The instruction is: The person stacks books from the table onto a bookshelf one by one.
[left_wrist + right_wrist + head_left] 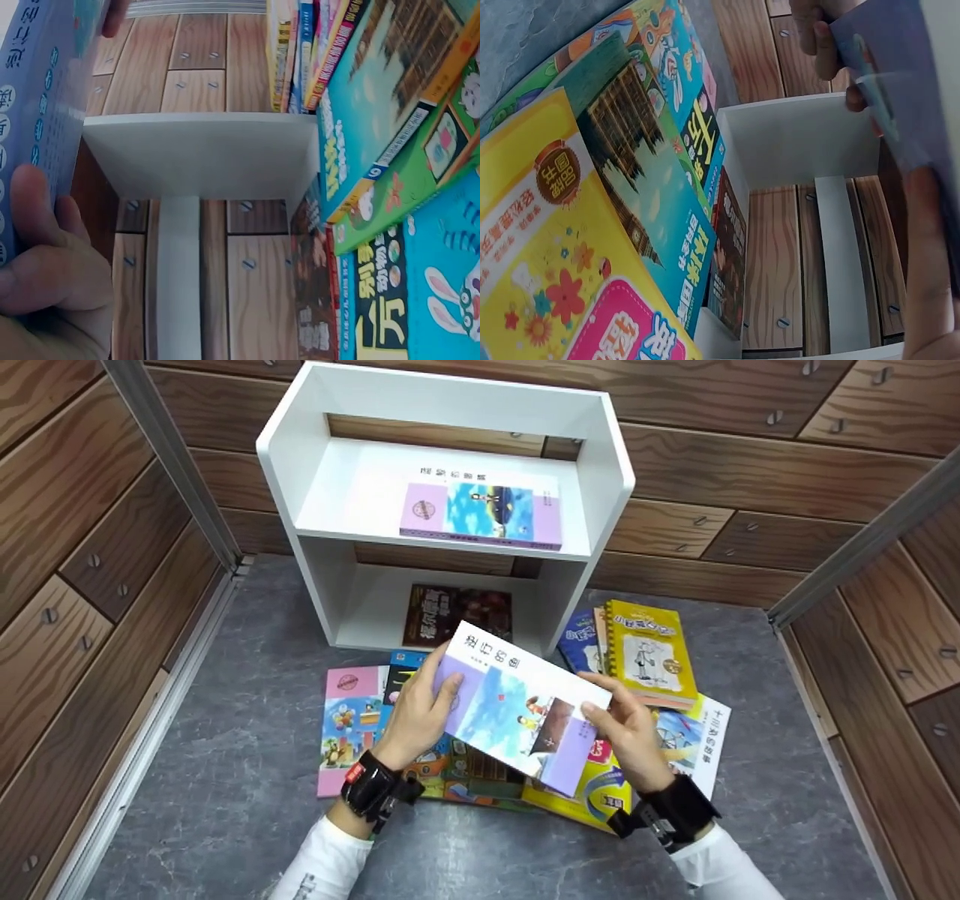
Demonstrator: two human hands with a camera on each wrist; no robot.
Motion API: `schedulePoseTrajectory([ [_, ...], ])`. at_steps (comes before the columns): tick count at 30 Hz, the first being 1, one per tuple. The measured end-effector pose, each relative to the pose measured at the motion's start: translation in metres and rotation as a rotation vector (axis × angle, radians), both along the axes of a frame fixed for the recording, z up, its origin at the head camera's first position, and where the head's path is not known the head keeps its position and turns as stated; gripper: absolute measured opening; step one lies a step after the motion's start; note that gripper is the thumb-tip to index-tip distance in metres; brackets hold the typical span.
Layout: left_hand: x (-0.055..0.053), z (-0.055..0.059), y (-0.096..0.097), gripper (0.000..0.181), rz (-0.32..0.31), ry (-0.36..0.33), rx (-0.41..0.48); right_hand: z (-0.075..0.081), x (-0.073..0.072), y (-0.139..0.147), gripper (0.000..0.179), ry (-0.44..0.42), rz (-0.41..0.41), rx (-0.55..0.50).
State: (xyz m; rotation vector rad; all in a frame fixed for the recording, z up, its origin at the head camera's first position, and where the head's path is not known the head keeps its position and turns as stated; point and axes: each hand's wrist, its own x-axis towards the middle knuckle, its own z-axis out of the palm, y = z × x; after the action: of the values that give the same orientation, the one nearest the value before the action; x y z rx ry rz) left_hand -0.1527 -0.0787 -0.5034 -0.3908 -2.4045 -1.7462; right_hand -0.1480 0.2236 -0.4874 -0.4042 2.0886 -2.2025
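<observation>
Both hands hold a white and purple book (517, 720) with a blue picture on its cover, tilted in front of the small white shelf unit (450, 547). The left hand (416, 712) grips its left edge, thumb on the cover. At its right edge, the right hand (634, 731) pinches the book, thumb on the front. In the left wrist view the book's blue-purple side (41, 112) stands beside the curled fingers (60, 270). The right wrist view shows the book's purple face (892, 82) and a right-hand finger (930, 255) along it.
A similar purple book (487, 514) lies on the upper shelf, and a dark book (457, 611) on the lower one. On the grey floor lie a pink-edged book (349, 727), a yellow book (600, 802), a spiral-bound yellow book (652, 649) and several others. Wood-patterned walls (750, 472) surround them.
</observation>
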Motion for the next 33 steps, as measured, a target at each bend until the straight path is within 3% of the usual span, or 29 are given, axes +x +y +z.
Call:
schedulePoseTrajectory([
  [7,0.004,0.004,0.003,0.054,0.084,0.050,0.058,-0.004,-0.003,-0.011,0.054,-0.088,-0.123,-0.092],
  [15,0.003,0.012,0.004,0.054,0.224,0.115,0.087,-0.007,0.004,-0.035,0.066,-0.057,-0.209,-0.029],
  [21,0.003,0.013,0.005,0.052,0.270,0.129,0.114,-0.009,0.007,-0.055,0.063,0.069,-0.208,0.037],
  [26,0.004,0.016,0.003,0.043,0.336,0.116,0.190,-0.007,0.008,-0.064,0.066,0.094,-0.177,0.054],
  [30,0.006,0.024,-0.001,0.044,0.331,0.068,0.279,0.003,0.005,-0.065,0.083,0.116,-0.126,0.099],
  [33,0.007,0.035,-0.005,0.053,0.301,0.028,0.305,0.012,0.002,-0.062,0.106,0.156,-0.085,0.209],
])
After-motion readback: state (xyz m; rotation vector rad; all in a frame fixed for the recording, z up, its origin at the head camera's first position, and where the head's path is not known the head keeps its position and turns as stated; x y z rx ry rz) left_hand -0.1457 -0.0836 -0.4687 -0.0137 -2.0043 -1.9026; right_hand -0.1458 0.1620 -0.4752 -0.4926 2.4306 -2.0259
